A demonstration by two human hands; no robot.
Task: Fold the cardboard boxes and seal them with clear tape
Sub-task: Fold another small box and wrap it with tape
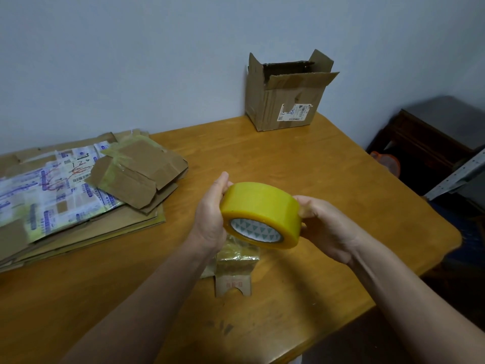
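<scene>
Both hands held the yellowish tape roll (pixel 259 214) above the tabletop (pixel 328 164) in the head view: the left hand (pixel 210 214) gripped its left side, and the right hand (pixel 328 227) curled its fingers (pixel 307 203) round the right side. Under the roll lay a small cardboard piece (pixel 233 283) with crinkled tape on it. An open box (pixel 286 101) stood by the wall, well apart from the flat cardboard stack (pixel 78 195). The step was probably finding the tape's loose end. That called for turning the roll slowly, feeling for the edge with a nail, then peeling evenly.

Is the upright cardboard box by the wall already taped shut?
No, the upright box stands with its top flaps open.
</scene>
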